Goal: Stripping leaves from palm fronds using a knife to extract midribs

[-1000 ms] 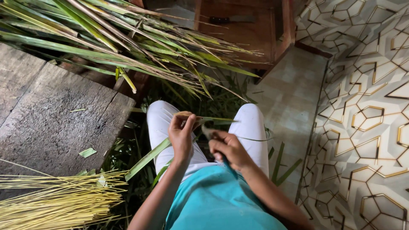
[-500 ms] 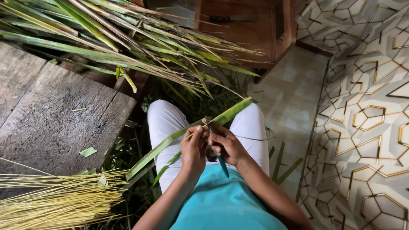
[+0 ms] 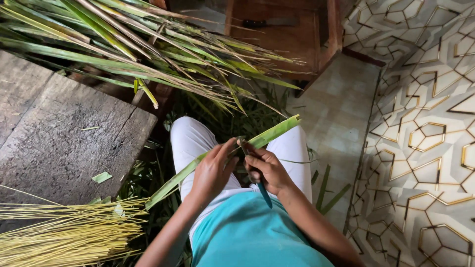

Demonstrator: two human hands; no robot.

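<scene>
I sit with white trousers and a teal shirt, holding a long green palm leaf (image 3: 275, 131) across my lap. My left hand (image 3: 213, 170) grips the leaf near its middle, and the leaf's lower end runs down to the left past my knee. My right hand (image 3: 267, 168) is closed around a small knife with a teal handle (image 3: 264, 194), its blade set against the leaf close to my left thumb. The leaf's upper end sticks out to the upper right over my right thigh.
A heap of green palm fronds (image 3: 148, 54) lies ahead. A weathered wooden board (image 3: 64, 138) is at my left, with a bundle of pale yellow leaf ribs (image 3: 64, 232) below it. A wooden piece with a knife (image 3: 269, 22) stands ahead. Patterned floor (image 3: 425, 138) spreads right.
A second ago my hands were apart with the leaf hanging low at the left. They have since come together, and the leaf now lies raised across my lap with the knife against it.
</scene>
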